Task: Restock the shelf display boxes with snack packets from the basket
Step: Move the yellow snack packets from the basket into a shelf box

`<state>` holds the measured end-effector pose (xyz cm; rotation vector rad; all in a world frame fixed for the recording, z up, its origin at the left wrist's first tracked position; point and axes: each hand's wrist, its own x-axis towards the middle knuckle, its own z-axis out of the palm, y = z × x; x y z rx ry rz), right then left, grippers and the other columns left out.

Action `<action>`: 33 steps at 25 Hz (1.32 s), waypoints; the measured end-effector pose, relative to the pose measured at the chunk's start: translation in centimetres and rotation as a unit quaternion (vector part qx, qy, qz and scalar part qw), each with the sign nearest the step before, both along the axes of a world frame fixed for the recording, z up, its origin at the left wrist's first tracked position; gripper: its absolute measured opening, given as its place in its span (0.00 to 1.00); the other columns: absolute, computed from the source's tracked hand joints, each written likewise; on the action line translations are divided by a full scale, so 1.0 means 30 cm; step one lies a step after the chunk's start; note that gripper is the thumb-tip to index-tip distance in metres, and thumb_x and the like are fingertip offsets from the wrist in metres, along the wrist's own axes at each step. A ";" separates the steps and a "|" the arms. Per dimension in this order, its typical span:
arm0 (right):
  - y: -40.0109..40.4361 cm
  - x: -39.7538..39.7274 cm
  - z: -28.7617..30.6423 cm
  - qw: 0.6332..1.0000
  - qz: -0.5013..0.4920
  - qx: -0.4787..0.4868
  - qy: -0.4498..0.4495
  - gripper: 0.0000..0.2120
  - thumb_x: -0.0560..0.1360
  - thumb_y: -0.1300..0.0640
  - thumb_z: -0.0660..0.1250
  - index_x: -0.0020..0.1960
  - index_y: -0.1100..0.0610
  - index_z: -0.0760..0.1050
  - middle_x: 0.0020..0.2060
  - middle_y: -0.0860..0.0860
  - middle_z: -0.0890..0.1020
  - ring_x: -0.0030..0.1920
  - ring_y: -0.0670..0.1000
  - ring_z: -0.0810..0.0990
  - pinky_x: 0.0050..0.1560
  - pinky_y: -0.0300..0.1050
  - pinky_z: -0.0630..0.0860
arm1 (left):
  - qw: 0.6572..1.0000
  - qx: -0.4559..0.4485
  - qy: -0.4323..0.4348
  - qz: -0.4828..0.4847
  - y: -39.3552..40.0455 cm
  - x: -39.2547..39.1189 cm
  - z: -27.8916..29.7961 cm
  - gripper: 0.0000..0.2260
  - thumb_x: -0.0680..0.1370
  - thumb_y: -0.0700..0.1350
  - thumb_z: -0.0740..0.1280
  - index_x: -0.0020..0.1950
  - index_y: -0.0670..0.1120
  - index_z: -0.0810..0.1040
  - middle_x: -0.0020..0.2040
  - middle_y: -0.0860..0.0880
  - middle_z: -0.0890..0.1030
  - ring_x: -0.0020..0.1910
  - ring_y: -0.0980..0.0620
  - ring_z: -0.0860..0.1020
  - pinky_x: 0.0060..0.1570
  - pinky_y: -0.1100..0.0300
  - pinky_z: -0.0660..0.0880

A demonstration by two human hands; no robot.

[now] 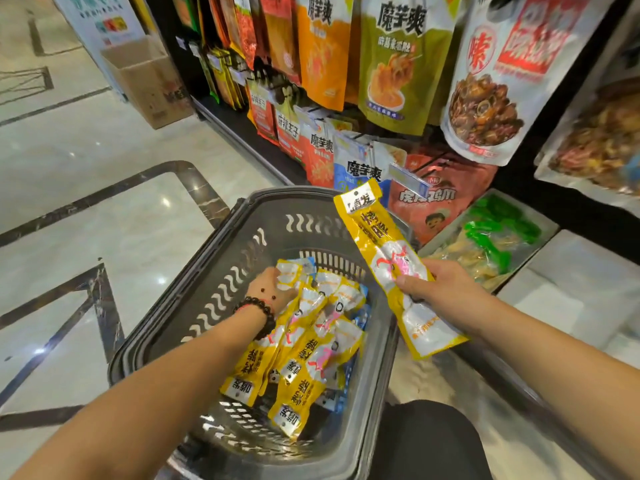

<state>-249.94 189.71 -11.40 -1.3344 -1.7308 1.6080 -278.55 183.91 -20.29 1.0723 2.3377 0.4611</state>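
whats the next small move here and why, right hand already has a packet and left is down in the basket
Probably close the left hand on one packet from the pile and lift it clear of the basket. Its fingers already rest on the top of the heap, while the right hand grips a yellow packet above the rim, and the display box lies just beyond.

Packets [304, 344] lie in basket [194, 306], shelf [398, 81] behind it

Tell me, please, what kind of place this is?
Most likely a shop aisle selling snacks. Printed foil snack bags hang in rows on a dark rack with a clear plastic price tag, a grey plastic shopping basket of yellow snack packets stands on polished marble floor.
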 end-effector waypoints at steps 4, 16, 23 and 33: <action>-0.002 0.082 -0.011 1.000 -0.009 0.012 -0.010 0.05 0.73 0.58 0.70 0.39 0.56 0.78 0.26 0.47 0.80 0.27 0.45 0.75 0.30 0.37 0.71 | 0.982 -0.172 0.004 0.072 -0.103 -0.058 -0.299 0.32 0.70 0.54 0.72 0.69 0.44 0.66 0.66 0.41 0.73 0.64 0.40 0.73 0.63 0.49 0.72; -0.015 0.207 -0.063 0.997 -0.075 -0.019 -0.001 0.01 0.73 0.60 0.71 0.45 0.57 0.79 0.31 0.49 0.81 0.31 0.46 0.77 0.36 0.41 0.73 | 0.969 -0.213 0.094 0.083 -0.111 -0.084 -0.339 0.26 0.65 0.59 0.69 0.56 0.46 0.76 0.55 0.43 0.77 0.52 0.40 0.77 0.53 0.48 0.74; 0.018 0.327 -0.023 0.994 -0.089 -0.032 0.045 0.09 0.73 0.62 0.70 0.53 0.55 0.76 0.39 0.50 0.83 0.35 0.47 0.81 0.38 0.41 0.76 | 0.995 -0.024 0.101 0.004 -0.037 -0.020 -0.016 0.21 0.77 0.59 0.63 0.52 0.42 0.81 0.47 0.38 0.82 0.46 0.40 0.80 0.45 0.53 0.75; -0.047 0.822 -0.099 0.969 -0.239 -0.062 0.019 0.06 0.74 0.60 0.69 0.49 0.58 0.75 0.28 0.46 0.82 0.28 0.43 0.79 0.30 0.35 0.73 | 0.879 0.093 -0.443 -0.151 0.171 0.821 0.244 0.07 0.71 0.38 0.73 0.48 0.42 0.82 0.40 0.47 0.85 0.35 0.53 0.82 0.39 0.59 0.77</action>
